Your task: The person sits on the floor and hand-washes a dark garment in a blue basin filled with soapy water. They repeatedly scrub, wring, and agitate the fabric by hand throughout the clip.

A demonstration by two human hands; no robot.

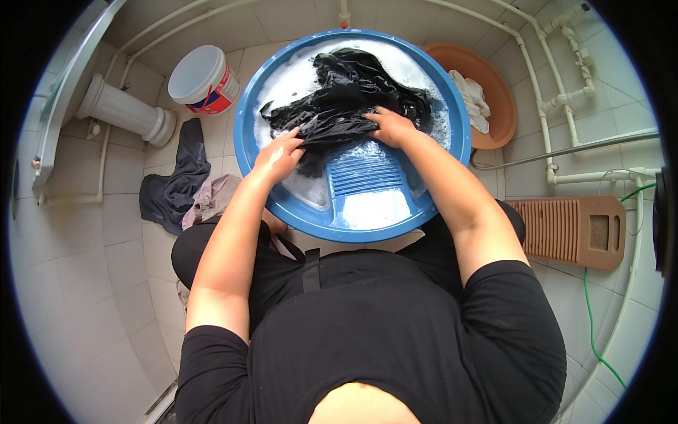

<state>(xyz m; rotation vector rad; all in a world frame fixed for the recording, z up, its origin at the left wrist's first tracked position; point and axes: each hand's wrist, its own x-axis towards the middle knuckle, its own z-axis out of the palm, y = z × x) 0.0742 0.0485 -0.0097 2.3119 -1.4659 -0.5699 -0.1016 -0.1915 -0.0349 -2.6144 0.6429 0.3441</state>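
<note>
A round blue basin (244,152) holds soapy water and a wet black garment (353,92). Inside the basin a ribbed blue washboard (364,177) slopes toward me. My left hand (279,155) grips the garment's near left edge. My right hand (390,127) presses and grips the bunched cloth at the top of the washboard. Both forearms reach in from below.
A white bucket (201,78) stands at the back left beside a white pedestal (123,109). Dark and pinkish clothes (176,184) lie on the tiled floor at the left. A brown basin (494,92) holding white cloth sits at the right. A wooden washboard (572,230) and white pipes (558,106) are further right.
</note>
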